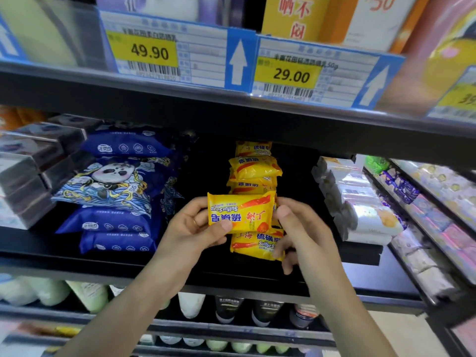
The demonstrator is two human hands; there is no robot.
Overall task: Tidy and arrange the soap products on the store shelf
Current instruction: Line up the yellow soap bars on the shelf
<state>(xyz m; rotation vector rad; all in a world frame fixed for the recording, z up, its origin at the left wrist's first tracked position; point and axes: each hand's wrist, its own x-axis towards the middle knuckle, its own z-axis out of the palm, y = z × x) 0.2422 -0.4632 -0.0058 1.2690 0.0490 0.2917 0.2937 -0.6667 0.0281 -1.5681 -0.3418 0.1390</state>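
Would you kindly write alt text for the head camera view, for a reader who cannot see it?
Two hands, the left hand and right hand, hold a yellow sulfur soap pack upside down in front of a stack of yellow soap packs on a dark store shelf. Blue panda-print packs sit to the left, price tags above.

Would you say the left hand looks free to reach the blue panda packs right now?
Probably not yet: the left hand is gripping the upside-down sulfur soap packet together with the right hand. The blue panda packs lie close beside it, with nothing between.
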